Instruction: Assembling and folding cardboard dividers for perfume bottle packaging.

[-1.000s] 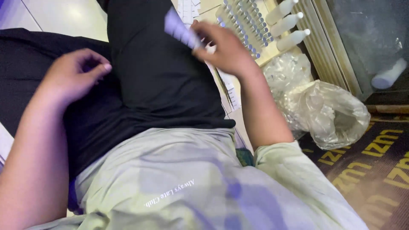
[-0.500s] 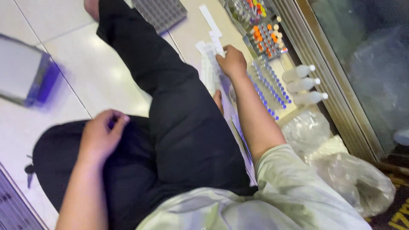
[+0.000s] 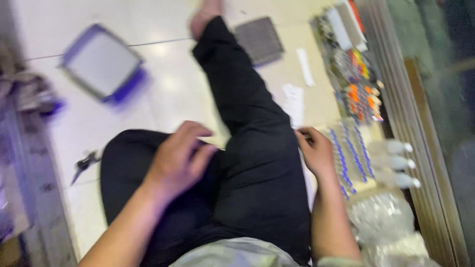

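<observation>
Left hand (image 3: 175, 160) loosely open, empty, over black trouser leg (image 3: 257, 148). Right hand (image 3: 315, 151) curled beside blue-capped vials (image 3: 351, 155) on floor; grip unclear through blur.

right hand (image 3: 316, 151) grip blurred, blue tray (image 3: 102, 66) smeared, forearms cut off

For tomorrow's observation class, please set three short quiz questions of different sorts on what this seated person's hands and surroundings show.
1. True or false: the left hand rests on the black trousers.
2. Which lies nearest the right hand? A. the blue-rimmed tray B. the rows of blue-capped vials C. the grey grid rack
3. Fill in: the three white-capped bottles lie on their ____.

Key: 1 true; 2 B; 3 sides.
</observation>
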